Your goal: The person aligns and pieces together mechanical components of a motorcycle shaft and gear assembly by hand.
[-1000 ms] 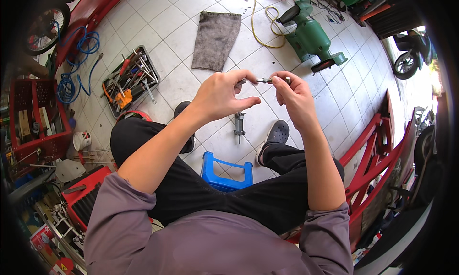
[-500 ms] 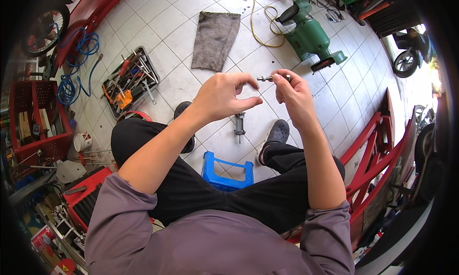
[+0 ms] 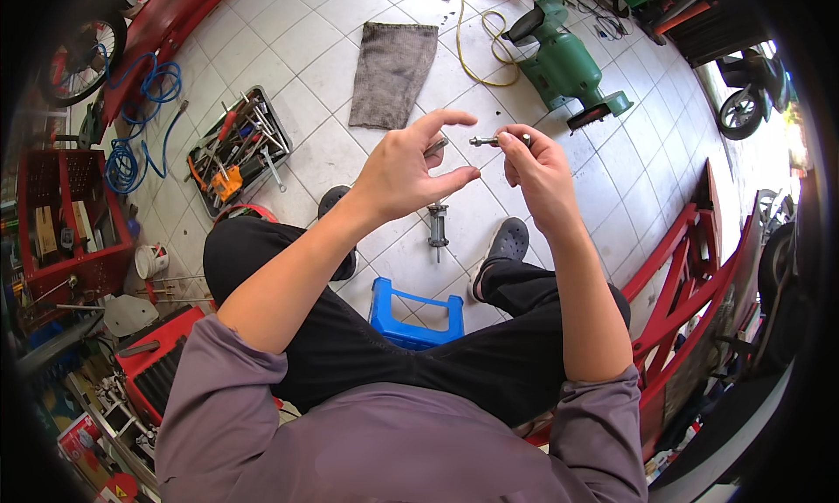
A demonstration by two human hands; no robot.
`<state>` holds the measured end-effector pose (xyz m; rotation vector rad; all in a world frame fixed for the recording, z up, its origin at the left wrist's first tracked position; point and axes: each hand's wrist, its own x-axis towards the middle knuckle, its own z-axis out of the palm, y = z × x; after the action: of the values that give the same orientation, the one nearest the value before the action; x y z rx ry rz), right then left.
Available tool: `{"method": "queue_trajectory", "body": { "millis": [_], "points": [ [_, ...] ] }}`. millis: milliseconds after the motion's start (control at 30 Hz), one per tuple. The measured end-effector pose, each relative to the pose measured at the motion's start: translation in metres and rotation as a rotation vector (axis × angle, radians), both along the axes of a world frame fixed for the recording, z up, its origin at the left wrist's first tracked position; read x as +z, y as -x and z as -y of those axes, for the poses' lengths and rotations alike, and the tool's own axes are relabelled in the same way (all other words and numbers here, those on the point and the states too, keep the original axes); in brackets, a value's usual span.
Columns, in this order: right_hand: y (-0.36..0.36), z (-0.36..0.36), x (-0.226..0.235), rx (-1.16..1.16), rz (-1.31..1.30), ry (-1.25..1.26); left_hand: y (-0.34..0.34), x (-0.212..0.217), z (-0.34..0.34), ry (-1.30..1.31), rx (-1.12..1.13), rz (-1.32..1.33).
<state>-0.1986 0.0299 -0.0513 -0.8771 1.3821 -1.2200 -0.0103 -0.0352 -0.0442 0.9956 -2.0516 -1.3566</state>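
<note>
My right hand point(image 3: 540, 166) pinches a small, stepped metal pin point(image 3: 483, 141) between thumb and fingertips, its tip toward the left. Facing it, my left hand point(image 3: 406, 171) has thumb and index finger spread wide apart. A short grey metal piece point(image 3: 437, 146) shows inside that hand, seemingly gripped by the curled other fingers, which are mostly hidden. Below the hands, a metal cylinder-shaped part point(image 3: 438, 227) with a thin rod is on the tiled floor between my shoes.
A blue plastic stool point(image 3: 418, 333) is between my legs. On the left lies a tray of tools point(image 3: 240, 145), with a blue hose point(image 3: 131, 158) beyond. A grey cloth point(image 3: 393, 75) and a green bench grinder point(image 3: 572, 70) lie ahead. Red metal framing point(image 3: 673, 293) runs along the right.
My left index finger has lifted away from the thumb, widening the gap, and the metal piece in that hand has come into sight. The right hand has barely moved.
</note>
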Motion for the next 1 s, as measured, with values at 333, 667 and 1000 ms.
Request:
{"method": "queue_trajectory", "body": {
  "millis": [333,667,1000],
  "points": [
    [-0.001,0.0,0.001,-0.018,-0.005,0.0,0.0,-0.001,-0.002,0.029,0.01,0.035],
    [0.002,-0.001,-0.002,-0.019,-0.007,0.008,0.002,0.0,-0.004,0.011,-0.006,0.011],
    [0.0,-0.001,-0.002,-0.014,0.0,0.002,0.004,-0.017,-0.006,-0.386,-0.02,-0.254]
  ]
}}
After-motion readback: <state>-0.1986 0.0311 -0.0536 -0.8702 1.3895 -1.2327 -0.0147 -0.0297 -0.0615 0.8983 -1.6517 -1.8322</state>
